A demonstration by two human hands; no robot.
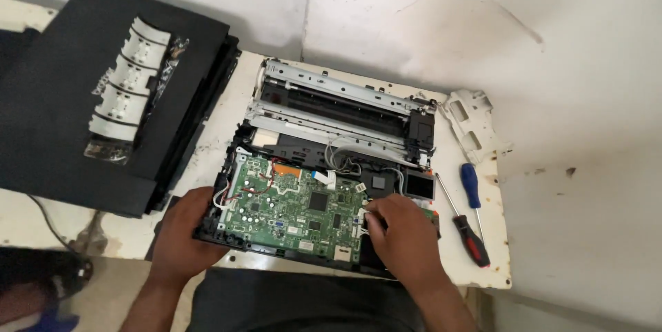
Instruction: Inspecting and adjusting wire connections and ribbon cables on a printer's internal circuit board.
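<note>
Lower centre: left hand (185, 232) grips the opened printer chassis (331, 166) edge; right hand (403, 232) fingers pinch a connector on the green circuit board (293, 211), likely rigid yet fragile, best handled by edges.

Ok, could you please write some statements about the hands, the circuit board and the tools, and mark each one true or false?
1. The left hand grips the near left corner of the opened machine. True.
2. The right hand holds a screwdriver. False: it touches the right edge of the green circuit board.
3. Two screwdrivers lie to the right, a blue-handled one and a red-and-black one. True.
4. The black cover panel lies on the circuit board. False: it lies to the left.
</note>
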